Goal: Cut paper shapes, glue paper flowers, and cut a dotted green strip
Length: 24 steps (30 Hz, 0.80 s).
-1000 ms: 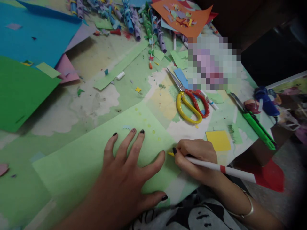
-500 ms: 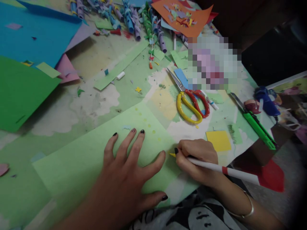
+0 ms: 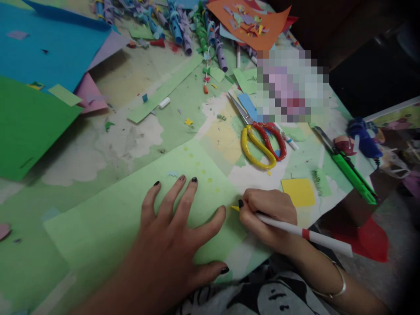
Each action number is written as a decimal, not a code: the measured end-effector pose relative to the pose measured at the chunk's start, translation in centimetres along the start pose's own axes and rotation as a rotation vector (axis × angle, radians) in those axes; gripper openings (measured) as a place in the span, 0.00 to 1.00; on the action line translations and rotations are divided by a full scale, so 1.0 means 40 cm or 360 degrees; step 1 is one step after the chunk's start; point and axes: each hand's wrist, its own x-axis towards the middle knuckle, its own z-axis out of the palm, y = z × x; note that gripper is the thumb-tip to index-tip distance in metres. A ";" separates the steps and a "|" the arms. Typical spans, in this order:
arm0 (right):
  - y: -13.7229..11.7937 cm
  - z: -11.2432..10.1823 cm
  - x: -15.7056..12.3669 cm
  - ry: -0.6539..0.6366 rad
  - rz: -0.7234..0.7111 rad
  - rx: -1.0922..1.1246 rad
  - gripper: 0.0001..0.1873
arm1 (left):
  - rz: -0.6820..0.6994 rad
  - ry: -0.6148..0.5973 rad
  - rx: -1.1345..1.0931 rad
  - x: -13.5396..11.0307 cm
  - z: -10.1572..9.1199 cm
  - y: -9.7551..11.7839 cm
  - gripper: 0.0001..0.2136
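A light green sheet of paper (image 3: 108, 210) lies in front of me, with a row of small yellow dots near its right end. My left hand (image 3: 177, 232) rests flat on it, fingers spread. A white marker (image 3: 305, 234) with a yellow tip and a red band is pinched in my right hand (image 3: 271, 216). Its tip is at the paper's right edge area, close to my left index finger; whether it touches is hard to tell. A small wavy light blue scrap (image 3: 172, 173) lies on the sheet above my left fingers.
Scissors (image 3: 259, 140) with yellow and red handles lie beyond my right hand. A green utility knife (image 3: 352, 175), blade out, is at the table's right edge. Also there are a yellow paper square (image 3: 298, 192), blue paper (image 3: 52, 48), green paper (image 3: 36, 127) and orange paper (image 3: 269, 37) holding scraps.
The marker tip and my right hand have shifted very slightly up. My left hand stays flat in the same spot, and the surrounding things have not moved.
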 end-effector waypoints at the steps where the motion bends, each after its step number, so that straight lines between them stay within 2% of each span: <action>1: 0.000 0.000 0.000 0.0003 0.0005 -0.0001 0.19 | -0.0003 0.0002 -0.0002 0.000 0.000 0.000 0.30; 18: -0.005 0.001 0.003 -0.0009 0.0044 0.0036 0.19 | 0.0029 -0.0017 0.0004 -0.001 -0.001 -0.001 0.31; 24: -0.005 0.003 0.004 0.0049 0.0065 0.0042 0.19 | 0.0014 0.0027 -0.0031 -0.003 0.002 0.000 0.31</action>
